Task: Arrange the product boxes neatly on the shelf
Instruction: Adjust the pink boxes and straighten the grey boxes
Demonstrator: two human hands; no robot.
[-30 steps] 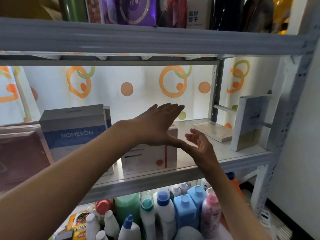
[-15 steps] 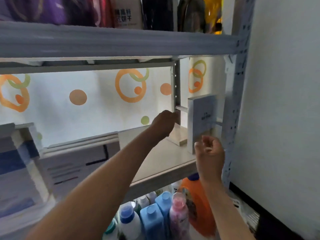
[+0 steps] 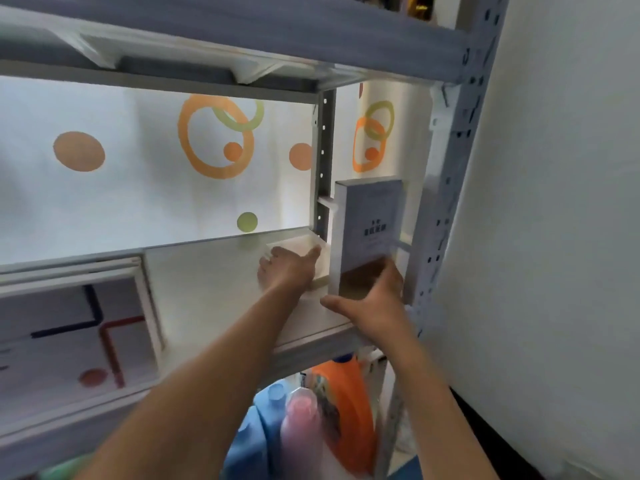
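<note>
Upright pale grey product box (image 3: 372,233), a slim rectangular carton with small dark print on its face and a brownish band along the bottom, standing at the far right end of the white shelf board (image 3: 214,282). Its long axis is vertical; the printed face points toward the viewer. The right hand (image 3: 372,299) clasps its lower part, thumb stretched left below the bottom corner, fingers curled round the right edge. The left hand (image 3: 289,271) lies with straight fingers on a flat cream box (image 3: 304,245) just left of the upright one, touching it; this box's broad face points up. Right of the right hand stands the perforated grey upright post (image 3: 453,188), close to the box. Left of the left hand the board is bare as far as a white box with blue and red lines (image 3: 76,334).
</note>
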